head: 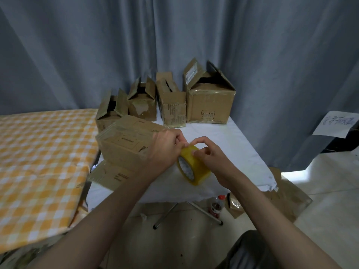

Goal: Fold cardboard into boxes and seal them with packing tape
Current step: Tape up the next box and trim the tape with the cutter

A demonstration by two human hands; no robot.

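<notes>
A yellow roll of packing tape [194, 167] stands on edge near the front of the small white table [242, 150]. My left hand [165, 150] grips the roll's top from the left, fingers curled over it. My right hand [209, 156] pinches at the roll's top rim from the right, thumb and forefinger together on the tape surface. Just left of my hands lies a folded, closed cardboard box [124, 144] on its side, resting over a flat cardboard sheet [108, 175].
Several open-topped cardboard boxes [209, 101] line the table's far edge before a grey curtain. An orange-checked surface [38, 162] lies to the left. On the floor under the table stand a cola bottle [216, 206] and flat cardboard [287, 199].
</notes>
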